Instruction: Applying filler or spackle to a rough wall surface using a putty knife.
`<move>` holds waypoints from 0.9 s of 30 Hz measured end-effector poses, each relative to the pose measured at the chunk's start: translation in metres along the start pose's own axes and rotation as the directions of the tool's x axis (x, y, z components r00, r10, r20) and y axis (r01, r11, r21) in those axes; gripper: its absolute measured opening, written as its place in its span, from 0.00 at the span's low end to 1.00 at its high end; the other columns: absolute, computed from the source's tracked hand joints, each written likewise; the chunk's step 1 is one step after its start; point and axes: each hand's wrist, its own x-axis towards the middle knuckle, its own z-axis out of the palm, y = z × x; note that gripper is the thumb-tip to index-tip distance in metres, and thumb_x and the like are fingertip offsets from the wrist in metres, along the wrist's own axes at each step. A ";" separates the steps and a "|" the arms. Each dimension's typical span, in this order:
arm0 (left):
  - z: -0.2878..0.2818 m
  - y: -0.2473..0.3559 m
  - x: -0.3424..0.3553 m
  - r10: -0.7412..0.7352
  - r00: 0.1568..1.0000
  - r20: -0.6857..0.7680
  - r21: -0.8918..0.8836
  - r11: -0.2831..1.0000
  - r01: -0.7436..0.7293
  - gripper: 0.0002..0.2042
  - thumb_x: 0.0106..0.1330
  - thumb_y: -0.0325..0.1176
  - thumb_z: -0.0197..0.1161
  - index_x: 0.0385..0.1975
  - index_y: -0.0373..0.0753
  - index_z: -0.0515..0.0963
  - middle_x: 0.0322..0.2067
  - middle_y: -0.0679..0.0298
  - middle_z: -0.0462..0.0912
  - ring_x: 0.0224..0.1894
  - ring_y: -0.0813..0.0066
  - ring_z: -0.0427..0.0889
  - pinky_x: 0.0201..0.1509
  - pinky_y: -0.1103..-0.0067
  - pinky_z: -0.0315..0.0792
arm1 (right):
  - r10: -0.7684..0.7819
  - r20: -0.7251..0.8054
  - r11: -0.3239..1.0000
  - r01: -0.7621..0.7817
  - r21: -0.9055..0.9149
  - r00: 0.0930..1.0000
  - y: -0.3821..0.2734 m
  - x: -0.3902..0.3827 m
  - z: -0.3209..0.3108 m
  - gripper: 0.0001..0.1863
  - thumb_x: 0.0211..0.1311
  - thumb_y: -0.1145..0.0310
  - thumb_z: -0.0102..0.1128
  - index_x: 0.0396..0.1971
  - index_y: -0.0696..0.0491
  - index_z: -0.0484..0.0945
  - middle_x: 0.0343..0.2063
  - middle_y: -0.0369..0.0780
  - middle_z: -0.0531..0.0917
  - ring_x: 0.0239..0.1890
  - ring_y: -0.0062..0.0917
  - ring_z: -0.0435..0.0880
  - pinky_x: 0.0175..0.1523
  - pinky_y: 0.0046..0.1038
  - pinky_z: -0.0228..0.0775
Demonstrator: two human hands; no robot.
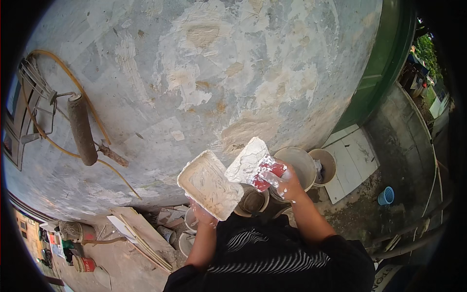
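Observation:
My left hand [203,214] grips a rectangular tray [183,178] from below and along its near side; most of those fingers are hidden under it. Whitish filler paste is smeared over the inside of the tray. In my right hand [288,186] is a putty knife [270,176] with a red handle, its wide blade coated with white paste. The fingers wrap round the handle, and paste sticks to both handle and fingers. The blade is held just right of the tray, close to its rim. Beyond both stands a grey wall [160,97] with uneven patches of filler.
A paint roller [81,129] hangs at the left wall with a yellow hose [65,68]. Several buckets stand by the wall's foot, among them a pale one [302,165]. A blue basket [386,195] sits on the right-hand floor. Planks [141,238] lie lower left. A green door [365,92] is at right.

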 end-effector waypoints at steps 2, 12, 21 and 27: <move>0.007 0.001 -0.002 0.009 0.995 0.097 0.111 0.994 -0.020 0.30 0.66 0.57 0.35 0.63 0.44 0.53 0.60 0.60 0.61 0.58 0.57 0.64 0.59 0.60 0.62 | -0.009 -0.060 0.996 0.004 -0.093 0.998 0.002 0.002 0.016 0.12 0.56 0.74 0.60 0.40 0.62 0.74 0.31 0.38 0.81 0.33 0.16 0.78 0.42 0.21 0.70; 0.017 0.014 -0.013 0.180 0.977 0.118 0.339 0.917 -0.210 0.31 0.66 0.57 0.36 0.63 0.44 0.52 0.61 0.60 0.59 0.60 0.58 0.62 0.61 0.63 0.60 | -0.157 0.046 0.961 0.164 -0.221 0.986 -0.012 0.001 0.035 0.06 0.53 0.74 0.59 0.30 0.60 0.79 0.26 0.42 0.82 0.28 0.24 0.80 0.37 0.25 0.70; 0.011 0.019 -0.020 0.202 0.956 0.212 0.220 0.943 -0.249 0.33 0.65 0.58 0.35 0.64 0.43 0.48 0.63 0.59 0.54 0.63 0.57 0.57 0.64 0.62 0.55 | -0.147 0.093 0.950 0.166 -0.265 0.985 0.004 -0.001 0.069 0.08 0.53 0.71 0.57 0.31 0.59 0.78 0.22 0.42 0.81 0.23 0.26 0.79 0.33 0.25 0.69; 0.013 0.020 -0.021 0.228 0.948 0.220 0.355 0.887 -0.296 0.35 0.63 0.61 0.35 0.65 0.44 0.46 0.63 0.58 0.52 0.63 0.55 0.56 0.64 0.60 0.54 | -0.002 0.105 0.992 0.016 -0.128 0.994 0.006 -0.008 0.076 0.07 0.57 0.75 0.52 0.34 0.61 0.76 0.25 0.37 0.81 0.26 0.16 0.77 0.32 0.21 0.68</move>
